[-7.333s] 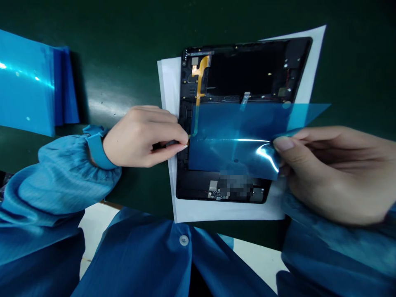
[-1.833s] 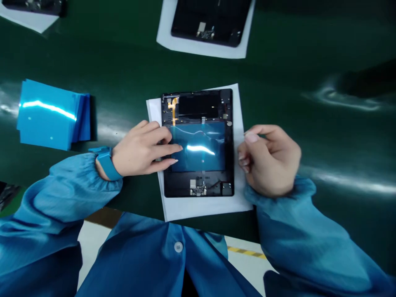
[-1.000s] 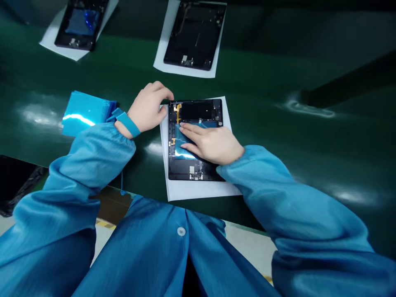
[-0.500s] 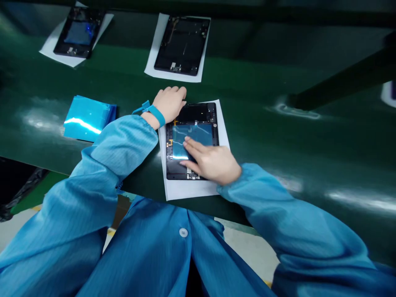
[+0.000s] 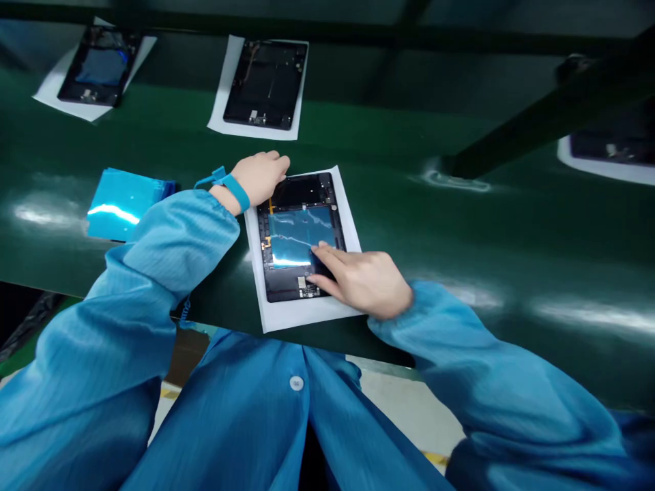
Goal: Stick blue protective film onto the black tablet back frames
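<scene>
In front of me an opened black tablet [image 5: 286, 290] lies on a white sheet [image 5: 307, 317], its inner parts exposed. A shiny blue film [image 5: 291, 235] covers the flat panel in its middle, with wavy glare lines across it. My left hand [image 5: 260, 179], a blue strap on its wrist, is at the tablet's upper left corner with curled fingers; the thumb is hidden beneath. My right hand [image 5: 361, 278] has its fingers stretched out. Its fingertips touch the film's lower right part, while the thumb points toward the small circuit board [image 5: 308, 286] at the bottom edge.
A stack of blue film sheets [image 5: 123, 204] lies to the left. At the back are an opened tablet [image 5: 266, 85] and another with a blue panel [image 5: 95, 71], each on white paper. A dark slanted post [image 5: 512, 133] rises at right, with another device [image 5: 614, 146] behind it.
My right hand has slid rightward and slightly down across the film, uncovering more of it. My left hand stays at the tablet's corner. The whole view has shifted, so the table's things appear farther left.
</scene>
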Available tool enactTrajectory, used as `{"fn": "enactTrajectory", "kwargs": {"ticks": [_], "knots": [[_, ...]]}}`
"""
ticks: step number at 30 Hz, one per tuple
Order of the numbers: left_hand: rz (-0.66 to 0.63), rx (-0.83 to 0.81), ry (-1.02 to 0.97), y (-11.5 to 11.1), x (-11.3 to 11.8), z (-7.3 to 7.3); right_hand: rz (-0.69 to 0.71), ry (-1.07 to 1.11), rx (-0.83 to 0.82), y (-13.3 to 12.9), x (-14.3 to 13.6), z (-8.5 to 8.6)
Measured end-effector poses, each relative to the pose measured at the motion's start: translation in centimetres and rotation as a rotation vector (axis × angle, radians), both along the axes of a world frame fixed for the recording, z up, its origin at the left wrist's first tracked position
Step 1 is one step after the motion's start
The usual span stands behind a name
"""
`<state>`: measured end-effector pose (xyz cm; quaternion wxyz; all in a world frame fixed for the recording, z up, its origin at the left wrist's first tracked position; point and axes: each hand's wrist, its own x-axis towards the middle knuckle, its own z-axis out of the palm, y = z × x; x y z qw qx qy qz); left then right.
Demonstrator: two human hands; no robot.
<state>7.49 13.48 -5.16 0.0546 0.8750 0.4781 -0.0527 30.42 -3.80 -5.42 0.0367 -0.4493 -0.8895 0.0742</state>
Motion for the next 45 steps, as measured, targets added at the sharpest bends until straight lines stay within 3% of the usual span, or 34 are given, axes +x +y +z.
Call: {"fn": "enactTrajectory", "kwargs": {"ticks": [2,3,7,9,13,17,23,26,30,33,36,39,42,45], "knots": [[-0.027,0.027,0.034,-0.4,0.0,0.1,-0.002,0.11,0.017,-1.2,1.1,0.1],[-0.042,0.044,0.047,-0.7,0.0,0.2,-0.067,0.176,0.041,-1.5,1.8,0.0],[-0.099,0.069,0.077,-2.5,-0.3,0.7,-0.506,0.413,0.073,-1.2,3.7,-1.2],[-0.07,0.067,0.076,-3.2,-0.4,0.9,-0.606,0.475,-0.019,-0.8,4.2,-2.0],[0.053,0.007,0.058,-3.4,-0.2,1.0,-0.663,0.509,-0.167,-0.8,4.0,-2.5],[0.006,-0.095,0.055,-2.8,0.0,0.8,-0.694,0.517,-0.251,-1.4,3.6,-2.0],[-0.067,-0.013,0.028,-2.6,-0.3,0.7,-0.774,0.527,-0.366,-1.9,3.7,-1.6],[0.004,-0.031,-0.034,-2.8,-0.6,2.1,-0.798,0.595,-0.465,-1.8,3.8,-1.4],[0.059,0.042,-0.123,-3.1,-1.4,5.2,-0.704,0.731,-0.595,-1.2,3.5,-1.5],[0.064,0.095,-0.233,-2.9,-2.5,6.2,-0.669,0.856,-0.619,-0.4,2.7,-2.3],[0.124,0.262,-0.461,-2.2,-4.6,5.3,-0.709,0.966,-0.53,2.1,2.2,-3.7],[0.243,0.416,-0.635,-2.0,-6.9,2.8,-0.785,0.994,-0.375,7.4,2.8,-4.7],[0.264,0.261,-0.573,-2.7,-8.4,-0.4,-0.904,0.968,-0.209,14.8,4.6,-4.4],[0.229,0.157,-0.523,-3.1,-9.0,-3.1,-1.022,0.877,-0.096,21.2,6.5,-2.8]]}}
